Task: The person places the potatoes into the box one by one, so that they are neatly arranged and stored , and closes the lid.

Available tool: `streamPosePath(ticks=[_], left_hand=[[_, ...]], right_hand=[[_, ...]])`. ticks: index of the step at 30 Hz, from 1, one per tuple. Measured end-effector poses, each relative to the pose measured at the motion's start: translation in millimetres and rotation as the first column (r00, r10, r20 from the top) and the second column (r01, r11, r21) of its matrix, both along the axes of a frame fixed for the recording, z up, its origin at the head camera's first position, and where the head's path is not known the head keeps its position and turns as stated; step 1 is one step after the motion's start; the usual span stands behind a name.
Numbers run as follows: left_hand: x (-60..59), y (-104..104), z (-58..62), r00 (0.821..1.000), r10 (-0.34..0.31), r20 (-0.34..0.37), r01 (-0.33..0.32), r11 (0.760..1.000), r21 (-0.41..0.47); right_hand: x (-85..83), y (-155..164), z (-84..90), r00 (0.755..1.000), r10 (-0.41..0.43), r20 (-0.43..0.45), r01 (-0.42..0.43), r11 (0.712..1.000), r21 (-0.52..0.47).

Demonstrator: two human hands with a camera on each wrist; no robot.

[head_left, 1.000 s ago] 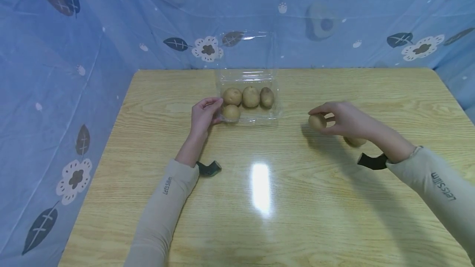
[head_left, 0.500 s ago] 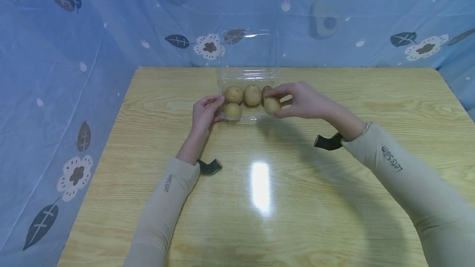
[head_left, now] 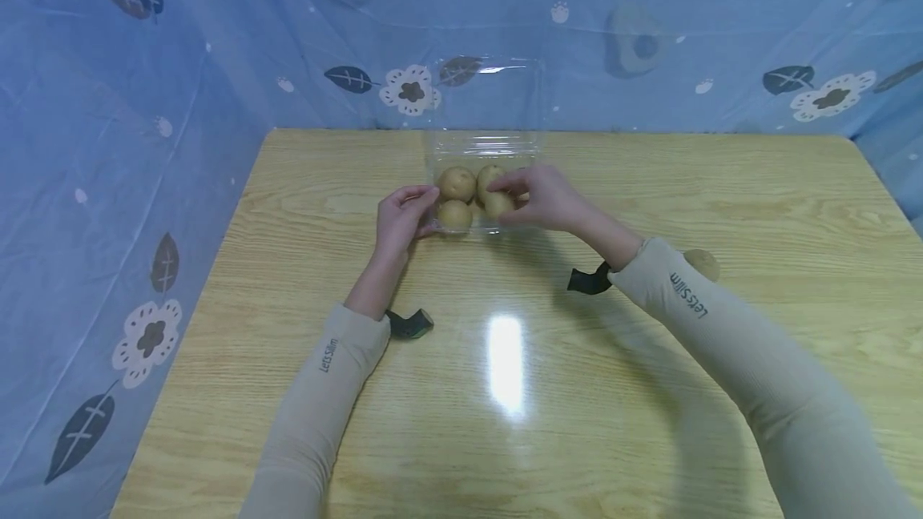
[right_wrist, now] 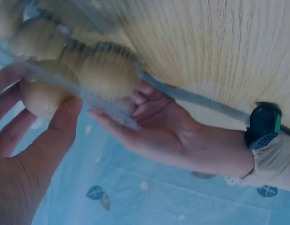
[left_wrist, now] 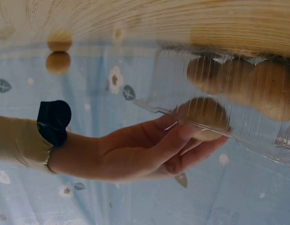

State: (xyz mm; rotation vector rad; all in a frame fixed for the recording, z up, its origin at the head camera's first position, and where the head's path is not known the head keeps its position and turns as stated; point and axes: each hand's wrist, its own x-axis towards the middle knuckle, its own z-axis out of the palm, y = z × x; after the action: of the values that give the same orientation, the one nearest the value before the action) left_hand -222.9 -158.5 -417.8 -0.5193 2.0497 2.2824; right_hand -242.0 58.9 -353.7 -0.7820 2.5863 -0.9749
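Note:
A clear plastic clamshell box point(head_left: 521, 152) sits at the table's far middle with its lid standing open. Inside lie three potatoes, among them one point(head_left: 457, 181) at the back left and one point(head_left: 455, 215) at the front left. My left hand point(head_left: 424, 211) grips the box's front left corner point(right_wrist: 118, 111). My right hand point(head_left: 505, 192) reaches into the box and holds a further potato point(head_left: 497, 204) low in the front row; the left wrist view shows this potato point(left_wrist: 203, 117) between its fingers. One loose potato point(head_left: 703, 264) lies on the table behind my right sleeve.
The wooden table point(head_left: 288, 279) is walled by a blue flowered plastic sheet point(head_left: 130, 142) at the back and both sides. A bright light glare point(head_left: 507, 363) lies on the table's middle. The loose potato point(left_wrist: 58, 62) also appears in the left wrist view.
My right hand has carried a potato from the table's right side leftward into the box. The left hand has stayed on the box corner. The other loose potato has not moved.

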Motion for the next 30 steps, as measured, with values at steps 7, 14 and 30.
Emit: streamPosePath(ticks=[7, 14, 30], left_hand=[[-0.2, 0.2, -0.5, 1.000, 0.001, -0.003, -0.001, 1.000, -0.003], [-0.7, -0.4, -1.7, 1.000, -0.005, 0.001, 0.005, 1.000, -0.003], [-1.7, -1.1, -2.1, 1.000, 0.001, 0.002, -0.001, 1.000, -0.003]], right_hand=[[-2.2, -11.4, -5.6, 0.997, -0.068, 0.045, 0.067, 0.997, 0.027], [-2.3, -21.4, -9.3, 0.991, -0.132, 0.029, 0.130, 0.989, 0.077], [-4.3, -29.2, -21.5, 0.989, -0.106, -0.107, 0.118, 0.987, 0.113]])
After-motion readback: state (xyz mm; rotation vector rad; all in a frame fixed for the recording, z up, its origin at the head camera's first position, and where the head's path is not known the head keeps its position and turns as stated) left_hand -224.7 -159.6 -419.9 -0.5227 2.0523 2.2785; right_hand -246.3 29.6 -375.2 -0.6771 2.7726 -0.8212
